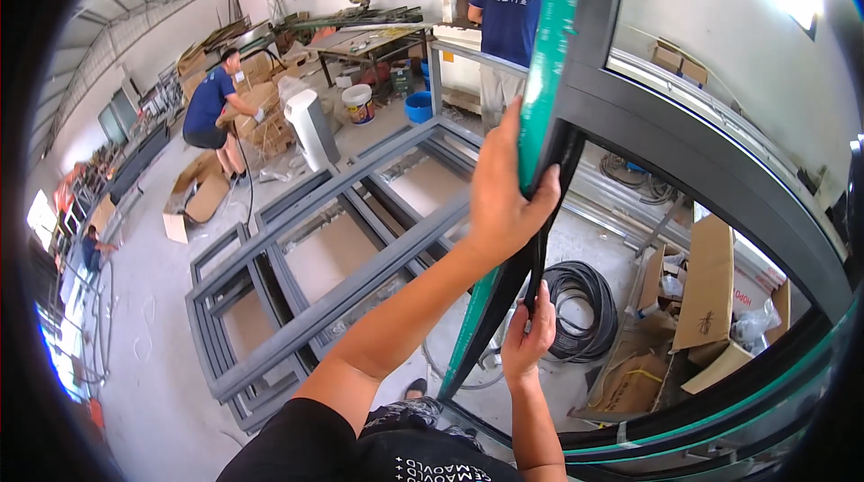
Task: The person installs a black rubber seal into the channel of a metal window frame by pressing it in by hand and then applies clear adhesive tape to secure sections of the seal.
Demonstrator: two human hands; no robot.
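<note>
A dark grey window or door frame [720, 135] stands upright before me, with green protective film [545, 59] along its near upright. My left hand [506, 198] is wrapped round this upright at mid-height, its thumb on the inner edge beside a black rubber strip [543, 243]. Lower down, my right hand [527, 338] pinches the same strip between thumb and fingers, close to the upright's inner side. The strip runs down along the upright between both hands. Whether it is seated in the frame's groove there, I cannot tell.
Grey frames [333, 248] lie stacked at the left. Beyond the upright are a black hose coil [580, 311] and an open cardboard box [706, 284]. One person [508, 14] stands behind the frame; another [211, 104] bends over cardboard at the far left. A white bucket [358, 104] stands farther back.
</note>
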